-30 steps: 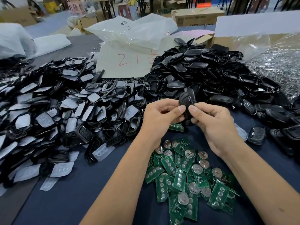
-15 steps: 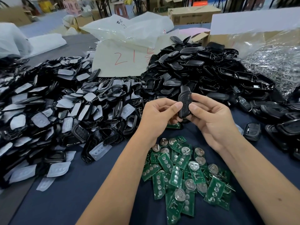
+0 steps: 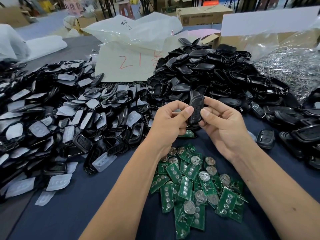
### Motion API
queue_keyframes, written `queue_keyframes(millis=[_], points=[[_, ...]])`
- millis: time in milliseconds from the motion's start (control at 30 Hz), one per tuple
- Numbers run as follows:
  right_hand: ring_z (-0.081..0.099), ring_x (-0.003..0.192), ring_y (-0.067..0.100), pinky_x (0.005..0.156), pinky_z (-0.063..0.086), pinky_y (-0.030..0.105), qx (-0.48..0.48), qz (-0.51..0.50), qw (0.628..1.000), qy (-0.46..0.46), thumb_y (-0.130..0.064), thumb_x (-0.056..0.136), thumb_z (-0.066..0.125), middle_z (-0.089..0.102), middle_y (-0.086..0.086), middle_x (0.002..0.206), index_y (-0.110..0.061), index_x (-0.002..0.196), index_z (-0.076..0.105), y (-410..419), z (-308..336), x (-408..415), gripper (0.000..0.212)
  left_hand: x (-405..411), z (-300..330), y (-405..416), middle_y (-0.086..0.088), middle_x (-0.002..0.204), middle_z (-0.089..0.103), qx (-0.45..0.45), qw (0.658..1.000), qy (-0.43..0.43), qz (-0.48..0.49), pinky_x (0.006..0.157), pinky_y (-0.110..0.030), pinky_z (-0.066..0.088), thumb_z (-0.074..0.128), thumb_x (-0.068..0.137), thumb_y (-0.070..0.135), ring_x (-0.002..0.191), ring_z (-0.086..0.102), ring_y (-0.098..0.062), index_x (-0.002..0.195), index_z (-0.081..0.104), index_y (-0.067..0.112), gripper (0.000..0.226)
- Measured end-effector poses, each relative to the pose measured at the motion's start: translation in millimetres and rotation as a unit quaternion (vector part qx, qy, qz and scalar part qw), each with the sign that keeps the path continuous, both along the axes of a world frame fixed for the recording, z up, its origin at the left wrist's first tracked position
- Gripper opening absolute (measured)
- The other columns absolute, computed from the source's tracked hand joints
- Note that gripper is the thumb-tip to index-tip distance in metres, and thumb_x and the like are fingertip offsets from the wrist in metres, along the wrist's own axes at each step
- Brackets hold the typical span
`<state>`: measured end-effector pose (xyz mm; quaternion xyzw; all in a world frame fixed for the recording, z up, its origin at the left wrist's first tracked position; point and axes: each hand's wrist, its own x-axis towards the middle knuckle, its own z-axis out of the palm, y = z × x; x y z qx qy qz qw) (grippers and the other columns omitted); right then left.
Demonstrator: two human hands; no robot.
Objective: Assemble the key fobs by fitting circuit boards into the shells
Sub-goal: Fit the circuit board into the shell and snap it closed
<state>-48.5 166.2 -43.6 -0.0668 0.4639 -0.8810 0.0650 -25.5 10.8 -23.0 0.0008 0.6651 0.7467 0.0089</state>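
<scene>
A: What is lying nearest on the bench (image 3: 52, 220)?

B: A heap of green circuit boards (image 3: 194, 184) is resting on the dark blue cloth, many showing round silver cells. Any print on them is too small to read.

A: And the hands?

B: Just above that heap, the left hand (image 3: 168, 126) and the right hand (image 3: 223, 125) are both pinching one black key fob (image 3: 196, 108), standing nearly upright between them. The fingers (image 3: 187, 111) of each hand are curling round its edges, thumbs pressing on its face.

A: What is sitting to either side?

B: To the left, a wide pile of black frames with pale rubber button pads (image 3: 60, 118) is spreading across the bench. To the right and behind the hands, a mound of black shells (image 3: 216, 73) is rising, and a finished-looking fob (image 3: 265, 138) is lying apart on the cloth.

A: Any writing?

B: A pale bag (image 3: 128, 66) beyond the piles is showing red handwritten figures, "21" and a further mark partly hidden. Farther right a clear bag of shiny metal bits (image 3: 285, 66) is slumping. At the back, cardboard boxes (image 3: 202, 13) with unreadable print are standing on the floor.
</scene>
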Motion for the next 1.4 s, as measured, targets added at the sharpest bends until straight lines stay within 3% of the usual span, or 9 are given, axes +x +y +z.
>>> queue_keyframes(millis=[133, 300, 433, 600, 733, 967, 1133, 1233, 1400], points=[[0.072, 0.077, 0.018, 0.071, 0.060, 0.026, 0.062, -0.048, 0.997, 0.015, -0.011, 0.081, 0.074, 0.078, 0.008, 0.087, -0.005, 0.113, 0.072, -1.9, -0.7, 2.0, 0.033, -0.2, -0.3, -2.4, -0.015, 0.072, 0.048, -0.111, 0.989, 0.073, 0.058, 0.049, -0.024, 0.033, 0.063, 0.102, 0.013, 0.054, 0.035, -0.013, 0.083, 0.061, 0.011, 0.019], [0.077, 0.090, 0.022, 0.083, 0.063, 0.034, 0.137, -0.084, 0.986, 0.043, -0.024, 0.084, 0.080, 0.080, 0.009, 0.093, -0.007, 0.109, 0.076, -11.1, -4.7, 8.6, 0.030, 0.5, -3.7, -4.1, 0.004, 0.066, 0.050, -0.361, 0.899, 0.216, 0.122, 0.060, -0.032, 0.042, 0.070, 0.094, 0.010, 0.064, 0.047, -0.016, 0.081, 0.058, 0.010, 0.017], [0.078, 0.094, 0.025, 0.083, 0.062, 0.032, 0.121, -0.081, 0.988, 0.045, -0.018, 0.081, 0.082, 0.080, 0.013, 0.098, -0.015, 0.099, 0.081, -10.3, -2.3, 9.3, 0.019, 5.2, -0.3, 1.6, 0.004, 0.074, 0.055, -0.421, 0.858, 0.277, 0.099, 0.064, -0.034, 0.044, 0.070, 0.091, 0.005, 0.070, 0.050, -0.015, 0.080, 0.059, 0.006, 0.016], [0.076, 0.097, 0.024, 0.084, 0.061, 0.031, 0.085, -0.068, 0.994, 0.018, -0.020, 0.091, 0.071, 0.079, 0.012, 0.102, -0.012, 0.101, 0.079, -5.1, -1.0, 2.7, 0.016, 10.2, 12.0, -16.0, 0.010, 0.087, 0.066, -0.436, 0.868, 0.231, 0.054, 0.074, -0.026, 0.051, 0.082, 0.085, 0.031, 0.081, 0.060, -0.002, 0.096, 0.074, 0.018, 0.018], [0.074, 0.108, 0.031, 0.091, 0.060, 0.035, -0.007, -0.020, 0.999, -0.035, -0.020, 0.093, 0.061, 0.076, 0.019, 0.113, 0.002, 0.119, 0.066, 7.1, 1.6, -6.5, 0.035, 9.9, 8.6, -32.7, 0.015, 0.090, 0.057, -0.606, 0.790, 0.091, 0.009, 0.069, -0.031, 0.043, 0.077, 0.080, 0.061, 0.088, 0.054, -0.011, 0.091, 0.060, 0.031, 0.036], [0.072, 0.115, 0.033, 0.095, 0.059, 0.036, 0.030, 0.093, 0.995, -0.012, -0.019, 0.097, 0.054, 0.073, 0.022, 0.121, 0.002, 0.125, 0.065, 13.7, 3.4, -5.4, 0.037, 7.6, 1.2, -32.0, 0.012, 0.077, 0.064, -0.455, 0.888, 0.062, 0.032, 0.062, -0.020, 0.040, 0.090, 0.076, 0.034, 0.070, 0.057, -0.001, 0.076, 0.063, 0.028, 0.027], [0.071, 0.116, 0.029, 0.097, 0.059, 0.035, 0.027, 0.097, 0.995, -0.013, -0.018, 0.097, 0.052, 0.073, 0.021, 0.124, 0.001, 0.125, 0.065, 14.0, 7.0, -4.5, 0.036, 5.3, 2.4, -29.4, 0.003, 0.067, 0.070, -0.149, 0.986, -0.005, 0.081, 0.059, -0.024, 0.051, 0.091, 0.077, 0.015, 0.058, 0.060, -0.008, 0.075, 0.069, 0.024, 0.023], [0.071, 0.113, 0.021, 0.101, 0.058, 0.036, 0.022, 0.105, 0.994, -0.020, -0.018, 0.096, 0.054, 0.075, 0.017, 0.122, -0.004, 0.122, 0.069, 11.6, 6.3, -3.3, 0.033, 3.8, 4.0, -20.7, 0.002, 0.065, 0.067, 0.000, 0.993, -0.031, 0.115, 0.057, -0.022, 0.052, 0.081, 0.087, 0.016, 0.056, 0.058, -0.008, 0.085, 0.075, 0.015, 0.007], [0.069, 0.111, 0.020, 0.092, 0.059, 0.031, 0.018, 0.101, 0.995, -0.005, -0.017, 0.096, 0.054, 0.074, 0.010, 0.117, -0.002, 0.123, 0.067, 9.3, 4.6, -3.4, 0.033, 4.2, 2.7, -11.4, -0.002, 0.076, 0.071, 0.059, 0.987, -0.081, 0.124, 0.053, -0.026, 0.059, 0.068, 0.100, 0.024, 0.067, 0.074, -0.026, 0.098, 0.069, 0.013, 0.011]])
